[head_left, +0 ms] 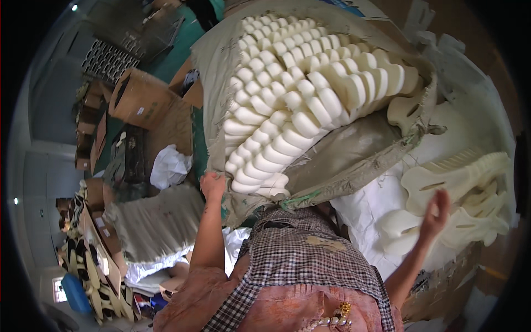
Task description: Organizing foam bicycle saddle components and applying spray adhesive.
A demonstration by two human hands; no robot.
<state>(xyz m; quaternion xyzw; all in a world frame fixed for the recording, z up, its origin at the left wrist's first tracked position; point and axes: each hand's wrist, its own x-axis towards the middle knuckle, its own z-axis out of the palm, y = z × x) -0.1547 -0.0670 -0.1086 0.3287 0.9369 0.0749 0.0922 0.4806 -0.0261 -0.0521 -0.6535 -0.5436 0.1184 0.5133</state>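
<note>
Right, so the left hand (212, 185) is at the near left corner of the big grey sack (354, 186), fingers curled in and pinching the cloth at its edge. Over on the other side, the right hand (436, 214) is up and loosely spread, a touch blurred, nothing in its grasp. Just beyond it lie the slotted cream pieces (425, 187), heaped in a loose, overlapping pile at the right; whether a fingertip brushes them, I can't tell.

And look at that sack: mouth wide open, packed with white curved pieces (279, 152), nested row against row and fanning from the near left towards the far right. A strip of bare lining shows on the near side, and a green strand (301, 199) hangs about the rim. White sheeting (359, 213) spreads between sack and pile. The person's checked apron (315, 257) sits right up close below. Out to the left, a brown carton (141, 99) stands tilted, with a crumpled white bag (171, 166) nearer in.
</note>
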